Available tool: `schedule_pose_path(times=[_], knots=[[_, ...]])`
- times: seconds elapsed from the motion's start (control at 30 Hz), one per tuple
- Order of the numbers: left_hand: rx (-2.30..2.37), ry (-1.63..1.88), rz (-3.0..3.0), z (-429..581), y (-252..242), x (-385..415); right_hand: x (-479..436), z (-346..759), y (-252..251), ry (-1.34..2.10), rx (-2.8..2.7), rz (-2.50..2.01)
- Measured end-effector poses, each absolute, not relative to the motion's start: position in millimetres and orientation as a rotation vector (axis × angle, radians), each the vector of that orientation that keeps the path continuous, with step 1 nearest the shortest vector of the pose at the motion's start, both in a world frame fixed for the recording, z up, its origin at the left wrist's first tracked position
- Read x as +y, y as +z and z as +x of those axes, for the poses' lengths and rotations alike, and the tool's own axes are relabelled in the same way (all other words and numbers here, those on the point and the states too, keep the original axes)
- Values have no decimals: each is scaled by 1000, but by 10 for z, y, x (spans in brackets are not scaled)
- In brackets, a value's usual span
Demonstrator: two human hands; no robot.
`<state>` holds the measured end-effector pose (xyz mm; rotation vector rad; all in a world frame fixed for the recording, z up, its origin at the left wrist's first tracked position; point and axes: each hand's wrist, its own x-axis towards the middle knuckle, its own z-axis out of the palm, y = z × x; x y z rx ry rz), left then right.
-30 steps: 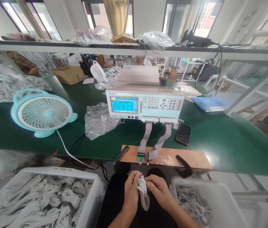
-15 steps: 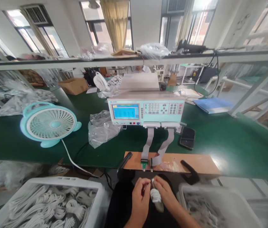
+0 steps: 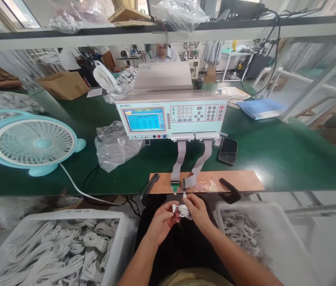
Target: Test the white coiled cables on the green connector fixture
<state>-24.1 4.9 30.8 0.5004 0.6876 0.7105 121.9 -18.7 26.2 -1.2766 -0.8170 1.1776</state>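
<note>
A coiled white cable (image 3: 185, 212) hangs between my two hands below the table edge. My left hand (image 3: 163, 222) pinches one of its ends, a white connector (image 3: 173, 208) pointing up. My right hand (image 3: 197, 211) holds the other end at the small test connector (image 3: 184, 187), and its fingertips touch there. Beside it a green adapter board (image 3: 175, 187) ends another ribbon cable (image 3: 179, 162). Both ribbons run to the tester (image 3: 170, 117) with its lit blue screen. They lie across a wooden board (image 3: 162, 184).
A bin of coiled cables (image 3: 123, 234) stands at lower left, another bin (image 3: 278, 222) at lower right. On the green table (image 3: 275, 159) are a turquoise fan (image 3: 43, 143), plastic bag (image 3: 117, 147), phone (image 3: 228, 151) and blue folder (image 3: 261, 108). A person (image 3: 164, 55) sits beyond the tester.
Both hands have moved up toward the board with the cable, and my right hand has reached the test connector. My left hand now shows the white connector upright. The view has tilted down.
</note>
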Motion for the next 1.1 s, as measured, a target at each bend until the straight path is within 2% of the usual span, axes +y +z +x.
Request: schedule_pose_path(times=[0.2, 0.4, 1.1], knots=[[932, 758, 881, -241, 299, 116, -160, 1158, 319, 1351, -525, -1176], [968, 775, 1413, -202, 353, 233, -114, 1162, 336, 1433, -395, -1124], [1154, 1108, 982, 164, 186, 76, -107, 1248, 387, 1454, -568, -1196]])
